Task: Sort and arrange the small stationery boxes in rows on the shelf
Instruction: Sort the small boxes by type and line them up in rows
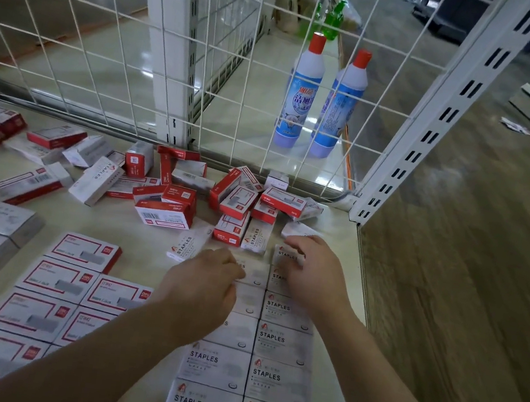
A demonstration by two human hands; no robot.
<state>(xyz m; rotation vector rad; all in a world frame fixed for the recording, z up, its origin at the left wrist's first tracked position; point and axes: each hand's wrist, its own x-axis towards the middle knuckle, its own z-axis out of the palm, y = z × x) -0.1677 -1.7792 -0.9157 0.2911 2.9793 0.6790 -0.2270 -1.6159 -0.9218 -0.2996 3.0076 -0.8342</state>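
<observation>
Left hand (209, 281), right hand (311, 271) fingers curled onto white staples boxes (275, 340), grip unclear; unsorted pile (171, 188) at 11 o'clock.

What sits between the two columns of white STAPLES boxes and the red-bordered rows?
In the head view, only the left forearm crosses a bare strip of shelf there.

A single head-worn wide-angle view looks forward and steeply down from just above the shelf (152, 229), close enough that both forearms enter from the bottom edge. Beyond the fingers (295, 243) the view faces a wire grid (208, 58); right of them floor shows, perhaps bowed by the lens.
</observation>
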